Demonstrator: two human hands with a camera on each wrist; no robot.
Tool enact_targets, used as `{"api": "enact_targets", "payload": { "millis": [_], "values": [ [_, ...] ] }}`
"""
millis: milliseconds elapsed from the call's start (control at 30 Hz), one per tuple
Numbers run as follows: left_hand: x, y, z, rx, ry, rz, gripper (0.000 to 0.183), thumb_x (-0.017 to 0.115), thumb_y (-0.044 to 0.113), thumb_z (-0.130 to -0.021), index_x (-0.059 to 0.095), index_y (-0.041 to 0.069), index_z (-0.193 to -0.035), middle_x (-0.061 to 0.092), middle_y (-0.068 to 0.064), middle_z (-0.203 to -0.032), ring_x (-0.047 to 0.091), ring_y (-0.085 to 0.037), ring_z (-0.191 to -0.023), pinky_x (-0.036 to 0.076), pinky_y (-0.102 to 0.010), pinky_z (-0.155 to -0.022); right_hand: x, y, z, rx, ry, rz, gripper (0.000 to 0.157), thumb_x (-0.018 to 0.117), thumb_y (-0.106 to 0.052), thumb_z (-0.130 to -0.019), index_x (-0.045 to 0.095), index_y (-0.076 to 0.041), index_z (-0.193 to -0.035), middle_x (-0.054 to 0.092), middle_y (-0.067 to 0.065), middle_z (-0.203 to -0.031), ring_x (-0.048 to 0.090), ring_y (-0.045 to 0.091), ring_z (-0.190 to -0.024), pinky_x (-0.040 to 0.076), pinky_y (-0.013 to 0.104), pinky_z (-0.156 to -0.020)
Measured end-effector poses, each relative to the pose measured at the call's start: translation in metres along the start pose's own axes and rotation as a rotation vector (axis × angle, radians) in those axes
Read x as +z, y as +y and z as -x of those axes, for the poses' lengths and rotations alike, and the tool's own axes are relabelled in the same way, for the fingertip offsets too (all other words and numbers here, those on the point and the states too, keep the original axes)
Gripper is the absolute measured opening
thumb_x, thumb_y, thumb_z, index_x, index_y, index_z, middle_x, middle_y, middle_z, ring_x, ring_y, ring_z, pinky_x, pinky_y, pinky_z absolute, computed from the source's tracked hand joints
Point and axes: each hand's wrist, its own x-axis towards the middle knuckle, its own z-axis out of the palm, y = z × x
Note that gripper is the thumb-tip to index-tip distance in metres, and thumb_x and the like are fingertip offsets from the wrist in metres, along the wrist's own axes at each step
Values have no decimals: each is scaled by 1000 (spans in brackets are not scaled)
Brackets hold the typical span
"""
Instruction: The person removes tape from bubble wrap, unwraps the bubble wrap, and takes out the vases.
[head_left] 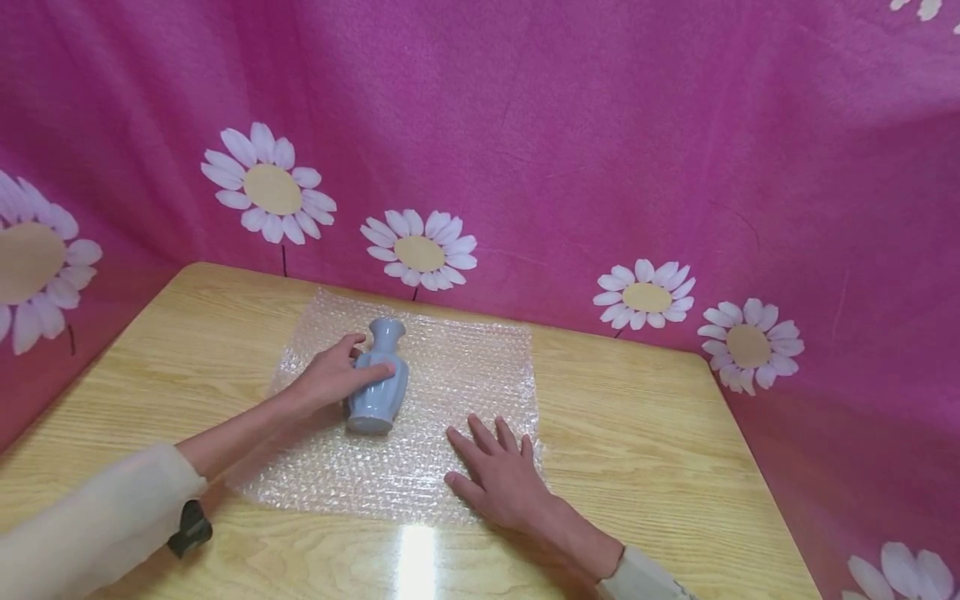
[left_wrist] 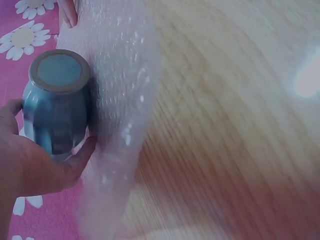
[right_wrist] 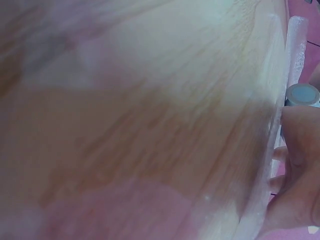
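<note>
A glossy blue-grey vase [head_left: 380, 385] with a narrow neck and flared mouth lies on its side on a sheet of bubble wrap [head_left: 480, 367]. Its mouth points away from me, and its round base [left_wrist: 59, 70] faces the left wrist camera. My left hand [head_left: 336, 375] grips the vase's body from the left, thumb across the top and fingers at the far side. On the lower right part of the wrap rests my right hand [head_left: 501, 477], palm down with spread fingers. In the right wrist view this hand [right_wrist: 300, 165] overlaps the wrap's edge, holding nothing.
Under the wrap is a light wood-grain table [head_left: 637, 450]. A magenta cloth [head_left: 525, 150] printed with white daisies hangs behind and along both sides of it. Bright glare [head_left: 416, 558] shows on the tabletop near the front.
</note>
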Motion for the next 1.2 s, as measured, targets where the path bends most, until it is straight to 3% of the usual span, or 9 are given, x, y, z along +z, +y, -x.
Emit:
{"api": "enact_targets", "payload": {
  "millis": [167,633,967,1200],
  "values": [
    [5,2,-1,-19,-8,8,100,69,56,-87,24,-4,-153,48,-30,-141,54,-39,-121,43,-51,-103,1,0,0,4,-7,9,63,42,-56,-102,36,-25,-156,25,12,-162,17,51,-144,17,80,-102],
    [11,9,-4,-24,-30,-34,98,78,51,-80,34,-7,-147,58,-26,-126,63,-34,-102,53,-45,-87,1,0,0,-1,3,8,62,42,-55,-102,37,-24,-156,26,13,-162,18,51,-143,17,81,-102],
    [7,12,-10,-70,-123,102,81,82,36,-81,43,-5,-140,63,-21,-114,65,-30,-93,55,-40,-82,1,1,0,0,8,11,62,42,-55,-102,38,-24,-155,27,13,-161,20,52,-143,19,80,-102],
    [5,15,-10,-121,-186,179,84,80,30,-83,36,-6,-144,59,-24,-118,62,-33,-99,54,-41,-85,0,0,1,3,9,-5,62,41,-55,-102,38,-23,-155,27,14,-161,19,52,-143,17,81,-102]
  ]
}}
